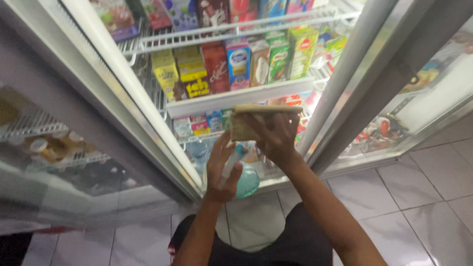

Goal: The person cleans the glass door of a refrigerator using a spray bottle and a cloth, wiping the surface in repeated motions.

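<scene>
I look down into an open glass-door fridge. My right hand (276, 138) is shut on a tan rectangular carton (251, 120), held up in front of the lower shelf. My left hand (221, 170) grips a small slim white bottle or tube (230, 165) just below the carton. Behind my hands the white shelf edge (236, 98) carries a row of drink cartons (231, 66) in yellow, red, blue and green. A teal round bottle top (249, 182) shows under my left hand.
The open fridge door (74, 162) swings out at the left, with a second glass door (394, 98) at the right. Small packs (199, 125) line the lower shelf. White floor tiles (419, 197) lie below. My dark-clothed knees (295, 241) sit at the bottom.
</scene>
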